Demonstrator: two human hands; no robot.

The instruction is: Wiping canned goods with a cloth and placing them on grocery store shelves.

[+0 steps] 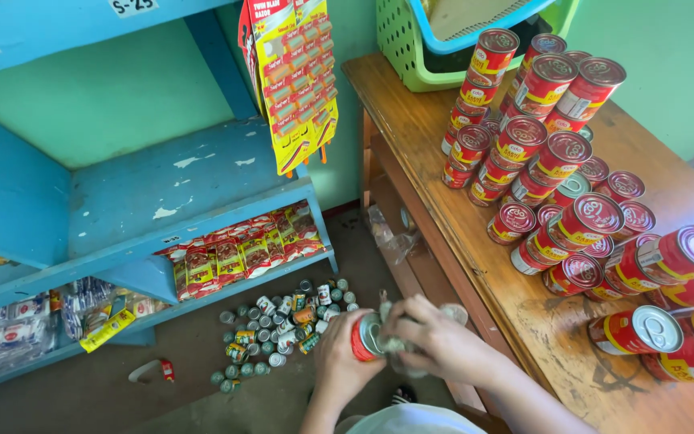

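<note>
hands (395, 345): bare, no gloves or rings seen | forearms: uncovered | clothing: pale top (411, 419) at lower edge

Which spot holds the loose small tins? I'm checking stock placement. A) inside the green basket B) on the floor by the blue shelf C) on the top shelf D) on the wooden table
B: the small tins sit clustered on the floor in front of the blue shelf, while the wooden table carries only the larger red cans.
</note>
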